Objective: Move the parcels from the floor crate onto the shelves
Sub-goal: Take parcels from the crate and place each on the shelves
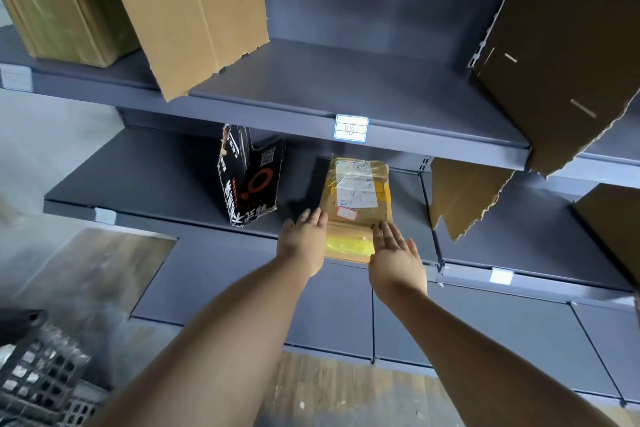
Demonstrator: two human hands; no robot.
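A brown cardboard parcel (pixel 356 198), wrapped in clear tape with white labels and a yellow band at its near end, lies flat on the lower grey shelf (pixel 145 184), its near end over the shelf's front edge. My left hand (pixel 304 239) lies with straight fingers against the parcel's left side. On the parcel's right side my right hand (pixel 396 255) touches its near corner, fingers straight as well. Neither hand curls round it. The dark plastic floor crate (pixel 41 371) shows at the bottom left, blurred.
A torn black printed box (pixel 251 180) stands left of the parcel on the same shelf. Torn brown cardboard (pixel 464 194) sits to its right. The upper shelf (pixel 346 87) carries tall cardboard boxes (pixel 194 10) at left and a dark brown sheet (pixel 568 45) at right.
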